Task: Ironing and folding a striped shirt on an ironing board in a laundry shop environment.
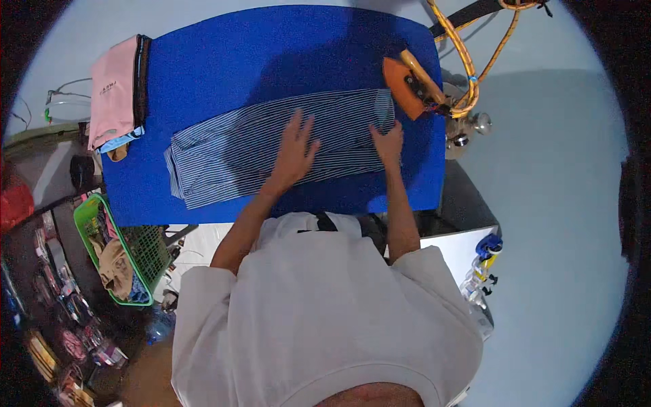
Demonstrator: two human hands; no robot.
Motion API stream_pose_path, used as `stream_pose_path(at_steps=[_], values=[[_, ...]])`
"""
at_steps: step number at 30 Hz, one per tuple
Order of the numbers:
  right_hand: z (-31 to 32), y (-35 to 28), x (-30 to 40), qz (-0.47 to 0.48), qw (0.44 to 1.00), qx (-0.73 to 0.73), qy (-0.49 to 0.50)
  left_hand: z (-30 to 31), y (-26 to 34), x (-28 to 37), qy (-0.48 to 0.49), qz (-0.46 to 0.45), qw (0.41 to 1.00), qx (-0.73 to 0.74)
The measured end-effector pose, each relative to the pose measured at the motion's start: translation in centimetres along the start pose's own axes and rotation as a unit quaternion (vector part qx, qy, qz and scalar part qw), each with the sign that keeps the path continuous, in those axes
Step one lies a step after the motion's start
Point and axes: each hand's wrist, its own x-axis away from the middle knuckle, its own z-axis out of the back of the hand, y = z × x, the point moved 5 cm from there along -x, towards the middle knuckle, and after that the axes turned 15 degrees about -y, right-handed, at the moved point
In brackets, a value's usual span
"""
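Note:
A folded blue-and-white striped garment [244,147] lies lengthwise across a blue-covered ironing surface [203,61]. Over its middle is my left hand [295,150], with spread, slightly blurred fingers; whether they touch the cloth is unclear. My right hand [389,142] rests at the garment's right end, thumb apart from the fingers, near a paler cloth patch. Just beyond that end, an iron [407,89] with an orange body and a wooden handle lies at the right edge of the surface.
Folded clothes, pink on top [114,91], are stacked at the far left corner. A green plastic basket [147,254] holding clothes stands below the left edge. A yellow patterned cord [470,66] loops beside the iron. Bottles [478,274] stand at lower right.

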Motion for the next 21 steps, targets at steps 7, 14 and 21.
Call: stream_pose_path(at_steps=[7, 14, 21], values=[[2.4, -3.5, 0.5, 0.146, 0.945, -0.203, -0.210, -10.6, 5.5, -7.0, 0.011, 0.055, 0.983, 0.176], [15.2, -5.6, 4.6, 0.066, 0.956, -0.171, -0.229, -10.3, 15.9, -8.2, 0.051, 0.076, 0.961, 0.262], [22.9, -7.4, 4.9, 0.145, 0.978, -0.103, -0.112, -3.3, 21.3, -9.8, 0.067, -0.043, 0.786, 0.614]])
